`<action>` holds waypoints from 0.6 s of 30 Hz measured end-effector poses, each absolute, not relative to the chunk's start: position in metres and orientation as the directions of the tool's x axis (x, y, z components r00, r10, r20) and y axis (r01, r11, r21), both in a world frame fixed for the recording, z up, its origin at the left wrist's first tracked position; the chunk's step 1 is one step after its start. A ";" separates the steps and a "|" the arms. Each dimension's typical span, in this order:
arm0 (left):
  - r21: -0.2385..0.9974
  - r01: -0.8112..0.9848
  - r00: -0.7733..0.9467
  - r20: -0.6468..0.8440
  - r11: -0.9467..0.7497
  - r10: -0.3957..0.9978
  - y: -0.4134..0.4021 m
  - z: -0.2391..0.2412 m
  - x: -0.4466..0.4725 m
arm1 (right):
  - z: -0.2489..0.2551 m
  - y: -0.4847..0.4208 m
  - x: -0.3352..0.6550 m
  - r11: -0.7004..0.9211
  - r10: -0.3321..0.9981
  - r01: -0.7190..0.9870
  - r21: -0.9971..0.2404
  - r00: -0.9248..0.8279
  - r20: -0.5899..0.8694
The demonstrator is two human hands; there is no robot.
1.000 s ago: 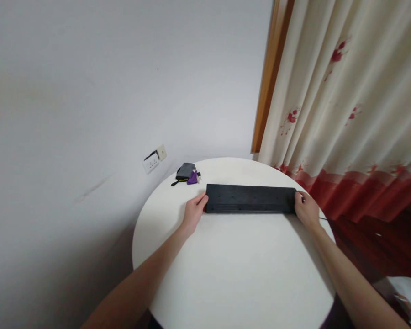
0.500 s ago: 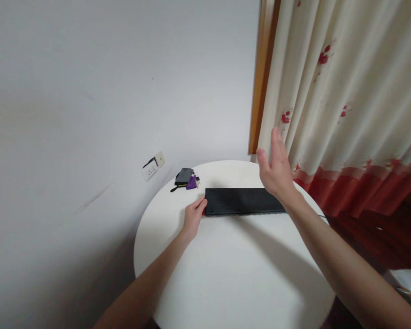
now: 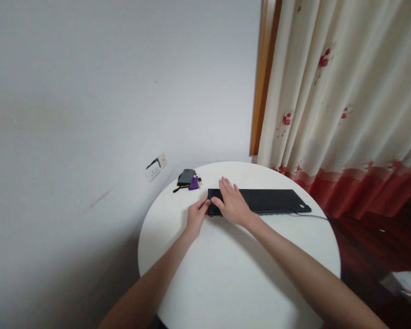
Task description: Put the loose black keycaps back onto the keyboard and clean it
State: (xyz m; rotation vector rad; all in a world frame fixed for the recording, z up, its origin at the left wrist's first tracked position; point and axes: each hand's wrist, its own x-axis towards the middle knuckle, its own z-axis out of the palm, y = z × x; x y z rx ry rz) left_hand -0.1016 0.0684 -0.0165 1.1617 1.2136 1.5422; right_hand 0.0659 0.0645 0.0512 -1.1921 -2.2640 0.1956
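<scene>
A black keyboard (image 3: 272, 201) lies face down on the round white table (image 3: 246, 265), its underside showing and its cable (image 3: 311, 215) leaving at the right end. My left hand (image 3: 196, 217) pinches the keyboard's left end between thumb and fingers. A small patch of red shows by those fingertips; what it is I cannot make out. Across the left part of the underside, my right hand (image 3: 232, 203) rests flat with fingers stretched out and thumb apart, close beside the left hand. It covers a piece of the keyboard.
A grey pouch (image 3: 186, 177) and a purple item (image 3: 193, 183) with small metal pieces lie at the table's back left. Behind stands a wall with a socket (image 3: 153, 171). A floral curtain (image 3: 342, 114) hangs at the right. Something white (image 3: 409, 285) is at lower right.
My right hand has come down and to the left, from raised above the keyboard onto its underside. The left hand keeps its hold at the left end. The view has shifted slightly.
</scene>
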 end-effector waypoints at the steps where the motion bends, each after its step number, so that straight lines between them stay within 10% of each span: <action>1: 0.980 -0.061 -0.219 0.171 -0.189 0.961 0.069 -0.017 -0.101 | 0.059 0.066 0.071 0.586 0.784 0.719 -0.374 -0.385 0.487; 10: 0.972 -0.097 -0.213 0.187 -0.212 0.959 0.075 -0.025 -0.105 | 0.066 0.070 0.121 0.404 0.715 0.810 -0.425 0.010 0.699; 18: 0.983 -0.044 -0.244 0.163 -0.179 0.956 0.076 -0.029 -0.107 | 0.010 0.072 0.118 0.434 0.882 0.797 -0.420 -0.282 0.377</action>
